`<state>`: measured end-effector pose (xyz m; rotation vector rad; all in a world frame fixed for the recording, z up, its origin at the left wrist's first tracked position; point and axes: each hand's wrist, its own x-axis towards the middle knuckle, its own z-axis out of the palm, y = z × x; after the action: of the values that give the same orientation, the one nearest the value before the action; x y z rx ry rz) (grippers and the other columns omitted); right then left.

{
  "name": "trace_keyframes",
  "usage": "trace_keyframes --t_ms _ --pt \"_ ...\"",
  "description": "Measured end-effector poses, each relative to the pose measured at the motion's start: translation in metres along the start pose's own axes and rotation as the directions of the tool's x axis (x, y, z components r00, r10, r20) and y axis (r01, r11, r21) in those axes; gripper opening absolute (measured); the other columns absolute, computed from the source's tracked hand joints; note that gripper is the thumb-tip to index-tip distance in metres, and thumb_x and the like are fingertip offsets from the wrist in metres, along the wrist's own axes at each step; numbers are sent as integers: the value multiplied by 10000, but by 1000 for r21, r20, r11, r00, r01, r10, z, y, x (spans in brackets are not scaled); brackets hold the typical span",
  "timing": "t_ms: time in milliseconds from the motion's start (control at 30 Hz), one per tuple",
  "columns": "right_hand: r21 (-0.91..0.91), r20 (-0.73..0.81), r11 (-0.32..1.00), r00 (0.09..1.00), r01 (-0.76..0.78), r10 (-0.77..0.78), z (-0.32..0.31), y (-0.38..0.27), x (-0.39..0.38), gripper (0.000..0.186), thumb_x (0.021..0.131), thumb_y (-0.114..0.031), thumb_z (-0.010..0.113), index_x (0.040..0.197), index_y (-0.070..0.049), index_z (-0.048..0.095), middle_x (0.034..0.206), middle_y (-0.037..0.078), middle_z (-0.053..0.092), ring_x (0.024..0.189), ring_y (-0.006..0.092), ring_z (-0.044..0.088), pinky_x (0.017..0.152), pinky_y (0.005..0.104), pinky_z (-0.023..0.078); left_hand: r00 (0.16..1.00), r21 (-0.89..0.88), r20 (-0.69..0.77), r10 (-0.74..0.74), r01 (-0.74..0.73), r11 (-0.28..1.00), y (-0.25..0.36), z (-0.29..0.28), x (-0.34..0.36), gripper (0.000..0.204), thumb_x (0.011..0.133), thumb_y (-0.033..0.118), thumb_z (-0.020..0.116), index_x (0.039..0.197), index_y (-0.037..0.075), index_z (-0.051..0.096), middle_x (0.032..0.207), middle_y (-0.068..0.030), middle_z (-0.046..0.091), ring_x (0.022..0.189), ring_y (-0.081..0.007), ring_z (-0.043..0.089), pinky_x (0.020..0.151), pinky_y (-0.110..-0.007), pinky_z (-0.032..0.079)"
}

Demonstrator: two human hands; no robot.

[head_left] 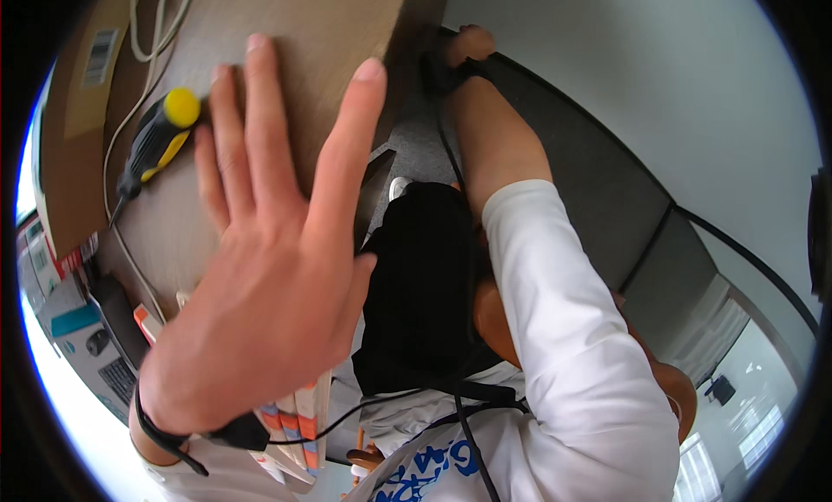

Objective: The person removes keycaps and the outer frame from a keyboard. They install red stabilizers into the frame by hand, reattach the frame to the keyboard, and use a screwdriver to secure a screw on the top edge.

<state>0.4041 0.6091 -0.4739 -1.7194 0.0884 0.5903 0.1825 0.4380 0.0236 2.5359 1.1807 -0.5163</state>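
My left hand [269,268] is open, palm down, with its fingers spread over the brown wooden tabletop [338,25]. Just left of its fingertips lies a black and yellow screwdriver [156,142], its yellow butt end turned toward the fingers. My right hand [472,44] reaches forward past the right side of the desk, low beside the dark desk end. Its fingers are mostly hidden in shadow, and whatever they touch does not show. Each wrist wears a black strap, and thin black cables run down toward my body.
A cardboard box [82,112] and a white cable [137,47] sit at the far left. Below them is a box picturing a keyboard and mouse [95,346]. A grey partition [598,181] stands along the right, beside a pale wall [659,77]. My black-trousered leg [416,285] is beneath.
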Motion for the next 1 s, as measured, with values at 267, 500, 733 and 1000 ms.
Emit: trace_keyframes --t_ms 267,500,733,1000 --pt "-73 123 990 984 -124 133 -184 20 147 172 895 -73 599 777 -3 701 741 113 662 626 222 615 546 337 499 994 -18 98 49 -48 999 -21 -3 -1 1239 620 -86 764 1613 48 35 1584 -419 -131 1473 -615 -96 1163 -699 65" --pt "-307 -12 866 911 -395 411 -357 96 185 136 916 -116 616 830 -36 685 766 73 630 689 181 594 643 367 518 972 22 235 -3 -2 1000 4 -21 6 1077 900 241 716 1513 -162 -73 1437 -571 -65 1432 -620 106 1155 -653 154" --pt "-866 471 112 719 488 511 -482 159 206 199 938 -104 627 1084 15 690 1004 140 714 791 249 727 655 347 600 983 -279 181 32 20 960 -32 -13 -20 1156 882 258 735 1486 -156 -159 1434 -528 -204 1459 -591 -79 1174 -634 121" --pt "-992 121 65 692 107 712 -488 201 149 301 907 -62 623 1201 3 619 1118 191 685 979 382 681 851 418 550 967 -291 253 -19 95 952 -38 -4 -24 1194 880 218 715 1459 -157 -260 1463 -447 -350 1439 -600 -201 1209 -615 -10"
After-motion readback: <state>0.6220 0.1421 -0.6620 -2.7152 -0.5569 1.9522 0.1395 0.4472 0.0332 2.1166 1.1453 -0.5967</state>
